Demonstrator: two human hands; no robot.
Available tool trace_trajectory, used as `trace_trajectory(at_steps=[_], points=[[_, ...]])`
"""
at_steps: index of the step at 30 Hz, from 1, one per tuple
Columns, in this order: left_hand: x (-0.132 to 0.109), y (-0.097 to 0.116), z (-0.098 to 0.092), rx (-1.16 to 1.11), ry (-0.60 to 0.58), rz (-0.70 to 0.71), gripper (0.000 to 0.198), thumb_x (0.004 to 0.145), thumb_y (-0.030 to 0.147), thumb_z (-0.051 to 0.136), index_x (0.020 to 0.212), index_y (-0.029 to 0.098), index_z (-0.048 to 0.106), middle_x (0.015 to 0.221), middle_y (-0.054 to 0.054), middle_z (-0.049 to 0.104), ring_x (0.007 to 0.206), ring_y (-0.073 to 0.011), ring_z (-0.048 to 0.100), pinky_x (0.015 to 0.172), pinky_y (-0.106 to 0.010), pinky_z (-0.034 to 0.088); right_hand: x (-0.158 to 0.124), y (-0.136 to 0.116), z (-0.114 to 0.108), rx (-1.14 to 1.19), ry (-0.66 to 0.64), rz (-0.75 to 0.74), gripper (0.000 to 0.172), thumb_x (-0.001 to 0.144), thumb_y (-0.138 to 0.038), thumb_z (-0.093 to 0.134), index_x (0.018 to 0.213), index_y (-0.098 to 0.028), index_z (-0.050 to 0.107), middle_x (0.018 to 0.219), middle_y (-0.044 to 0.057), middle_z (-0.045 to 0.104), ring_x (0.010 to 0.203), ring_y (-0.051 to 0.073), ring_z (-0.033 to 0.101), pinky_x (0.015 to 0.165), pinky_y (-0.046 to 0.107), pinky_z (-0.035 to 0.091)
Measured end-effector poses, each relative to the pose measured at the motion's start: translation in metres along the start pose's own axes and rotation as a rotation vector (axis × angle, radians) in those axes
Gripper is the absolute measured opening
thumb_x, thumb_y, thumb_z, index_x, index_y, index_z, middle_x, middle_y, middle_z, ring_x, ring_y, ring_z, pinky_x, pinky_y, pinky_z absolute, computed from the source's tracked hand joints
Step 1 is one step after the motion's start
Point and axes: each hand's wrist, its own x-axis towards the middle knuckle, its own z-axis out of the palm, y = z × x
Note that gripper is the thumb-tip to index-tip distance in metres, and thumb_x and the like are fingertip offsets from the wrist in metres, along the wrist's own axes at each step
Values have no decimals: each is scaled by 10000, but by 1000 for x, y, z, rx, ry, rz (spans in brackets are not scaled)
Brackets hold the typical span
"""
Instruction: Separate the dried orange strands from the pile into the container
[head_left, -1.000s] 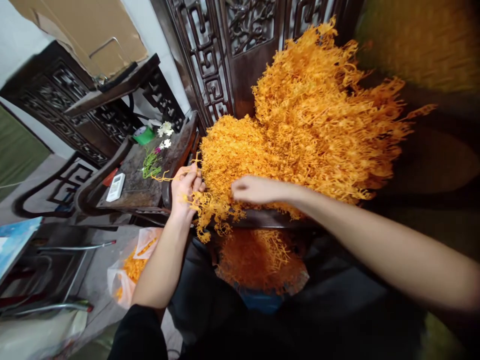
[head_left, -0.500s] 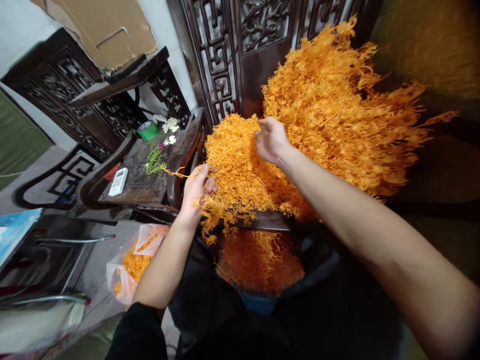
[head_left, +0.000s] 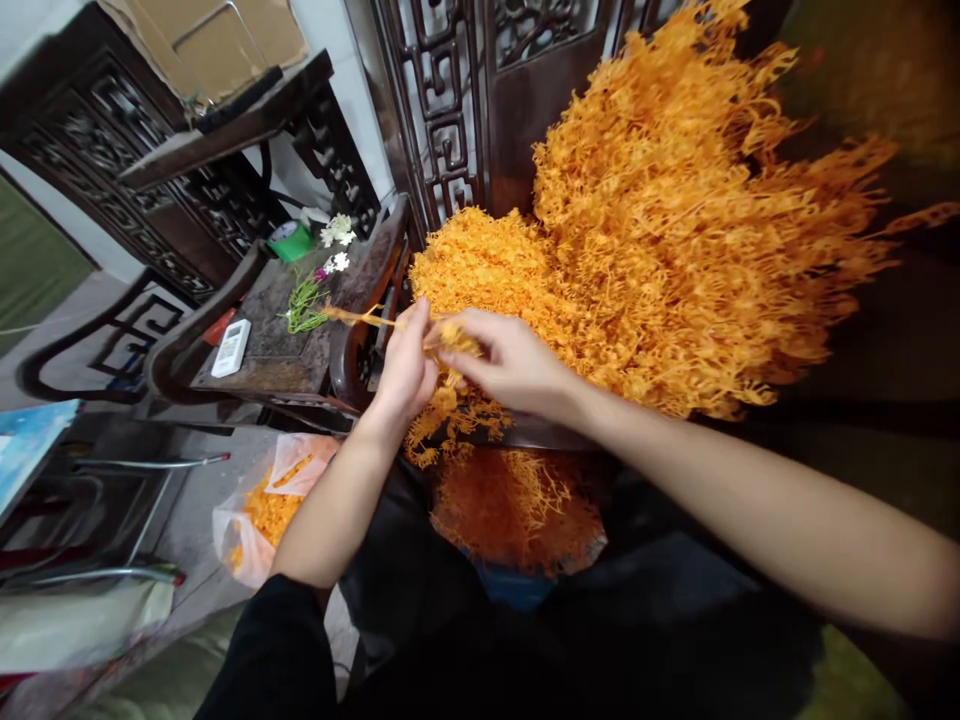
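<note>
Left hand (head_left: 409,360) nearly closed, pinching an orange strand (head_left: 360,317); strand sticks out left past the edge of the dark wooden surface (head_left: 304,350). Right hand (head_left: 514,360) just beside it, fingers half curled at a blurred orange tuft (head_left: 459,340); can't tell if gripped. Both in front of the smaller orange heap (head_left: 480,250); bigger heap (head_left: 675,240) to its right. Remote control (head_left: 231,348), green tape roll (head_left: 291,241) on surface.
</note>
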Motion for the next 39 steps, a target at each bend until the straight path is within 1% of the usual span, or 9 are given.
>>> trace_trajectory(at_steps=[4, 7, 12, 17, 21, 27, 30, 36, 39], points=[[-8, 11, -7, 173, -236, -167, 449, 834, 444, 829, 1158, 192, 649, 913, -41, 732, 814, -157, 709, 743, -276, 538, 11, 10, -29, 431, 153, 314, 132, 867, -247, 698, 970, -215, 622, 998, 44, 713, 765, 163, 647, 612, 302, 559], [-9, 18, -15, 266, -252, -203, 367, 803, 345, 846, 1068, 165, 666, 877, -49, 745, 783, -151, 715, 717, -263, 551, 11, 13, -43, 521, 169, 402, 187, 797, -198, 735, 933, -217, 607, 936, 36, 701, 685, 139, 598, 558, 281, 499], [-6, 26, -19, 192, -188, -140, 157, 786, 162, 714, 932, 150, 657, 812, -19, 696, 687, -95, 655, 652, -215, 534, 9, 18, -51, 546, 224, 419, 203, 735, -197, 793, 856, -211, 630, 956, 63, 688, 718, 155, 573, 540, 297, 484], [-8, 28, -14, 252, -200, -113, 123, 808, 253, 695, 856, 155, 639, 686, 34, 552, 476, -35, 384, 416, -184, 223, 8, 19, -52, 536, 267, 324, 339, 639, -250, 900, 839, -211, 630, 1006, 42, 689, 724, 128, 578, 586, 299, 533], [-11, 24, -14, 465, -236, -1, 307, 731, 324, 877, 893, 156, 678, 774, 7, 651, 590, -46, 508, 492, -177, 318, 8, 16, -51, 568, 239, 318, 384, 620, -279, 925, 868, -212, 639, 1010, 32, 701, 703, 112, 600, 634, 310, 544], [-10, 26, -22, 622, -410, -186, 359, 692, 374, 915, 922, 148, 757, 816, -35, 713, 621, -81, 553, 529, -203, 376, 9, 17, -49, 599, 349, 299, 447, 579, -291, 944, 845, -221, 593, 958, 15, 686, 727, 120, 610, 631, 301, 542], [-8, 24, -24, 654, -370, -135, 303, 741, 396, 876, 895, 156, 774, 749, -4, 657, 570, -63, 484, 527, -200, 412, 10, 16, -49, 541, 344, 284, 456, 582, -317, 944, 849, -221, 586, 974, 21, 689, 715, 118, 608, 625, 302, 545], [-3, 12, -25, 661, -174, 149, 314, 817, 415, 818, 1036, 191, 824, 1049, -74, 720, 690, -112, 571, 504, -209, 425, 9, 11, -49, 517, 254, 354, 502, 592, -420, 939, 858, -233, 557, 949, 30, 685, 735, 147, 631, 626, 328, 569], [-1, 10, -25, 629, -102, 183, 319, 799, 370, 842, 1060, 189, 820, 969, -61, 738, 593, -90, 516, 491, -230, 366, 7, 9, -51, 546, 175, 354, 507, 593, -433, 954, 838, -232, 558, 909, 24, 695, 728, 152, 642, 640, 337, 578]])
